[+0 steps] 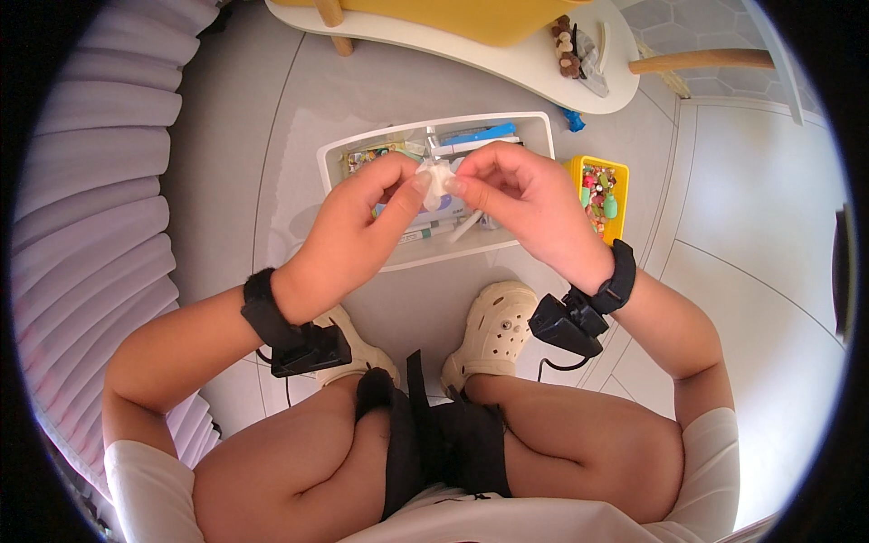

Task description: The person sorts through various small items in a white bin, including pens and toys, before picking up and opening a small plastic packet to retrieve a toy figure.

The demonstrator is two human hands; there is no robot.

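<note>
A small white piece with rounded lobes [436,187] is pinched between both hands, above a clear white-rimmed storage box [529,117]. My left hand [348,222] grips its left side between thumb and bent fingers. On the other side, the thumb and index finger of my right hand [548,204] close on its edge. Fingertips cover part of the piece, so its exact kind cannot be told. Inside the box below lie a flat blue item [484,135], a marker pen [422,233], a white stick [466,226] and several small packets.
Right of the box stands a yellow basket [625,199] of small colourful pieces. A white curved low shelf [507,63] with wooden legs is at the back. A pleated curtain [100,199] hangs on the left. Beige clogs [496,326] are on my feet near the box.
</note>
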